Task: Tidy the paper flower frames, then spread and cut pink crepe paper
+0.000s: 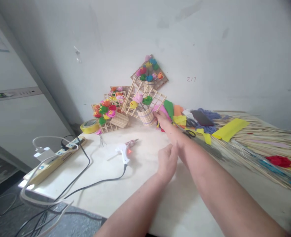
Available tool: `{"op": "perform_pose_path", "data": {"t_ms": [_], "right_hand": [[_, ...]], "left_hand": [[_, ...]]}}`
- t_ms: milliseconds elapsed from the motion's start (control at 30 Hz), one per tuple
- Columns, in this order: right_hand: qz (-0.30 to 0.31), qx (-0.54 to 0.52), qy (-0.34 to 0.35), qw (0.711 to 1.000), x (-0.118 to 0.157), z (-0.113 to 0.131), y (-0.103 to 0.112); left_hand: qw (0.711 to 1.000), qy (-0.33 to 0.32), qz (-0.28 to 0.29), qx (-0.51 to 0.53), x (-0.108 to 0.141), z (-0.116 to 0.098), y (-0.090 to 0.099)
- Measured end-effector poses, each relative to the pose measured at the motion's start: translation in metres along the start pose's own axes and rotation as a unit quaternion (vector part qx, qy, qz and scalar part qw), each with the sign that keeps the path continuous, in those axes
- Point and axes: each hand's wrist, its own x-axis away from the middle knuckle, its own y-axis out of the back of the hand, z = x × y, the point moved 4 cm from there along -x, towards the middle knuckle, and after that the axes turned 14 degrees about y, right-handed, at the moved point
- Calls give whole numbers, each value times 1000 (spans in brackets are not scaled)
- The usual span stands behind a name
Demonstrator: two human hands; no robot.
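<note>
My right hand [162, 119] reaches to the back of the table, its fingers closed at the lower right of a wooden lattice [157, 98] with a small stick basket [146, 117] and pink, yellow and green flowers. That lattice stands tilted. Nearer to me, my left hand [167, 162] is curled beside my right forearm; what it holds, if anything, is hidden. A white glue gun [124, 153] lies left of my left hand. Behind, another flower lattice [161, 80] leans on the wall, and more flower lattices [111, 115] stand to the left.
On the left are a power strip [54, 163] with cables and a yellow tape roll [90, 126]. Scissors [189, 133], yellow strips [230, 129], many thin sticks [264, 141] and red crepe paper [279, 161] lie on the right. The wall is behind.
</note>
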Motion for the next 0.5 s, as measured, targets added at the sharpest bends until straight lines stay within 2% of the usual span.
{"op": "perform_pose_path", "data": {"t_ms": [100,300,500], "right_hand": [[15,-25,-25,999,1,-3,-13],[75,-1,-56,996,2,-7,-39],[110,68,-44,991,-7,-16,-48]], "left_hand": [[1000,-12,-2,-8,2,0,-1],[999,-17,-42,13,6,-3,4],[996,-17,-74,40,6,-2,9]]}}
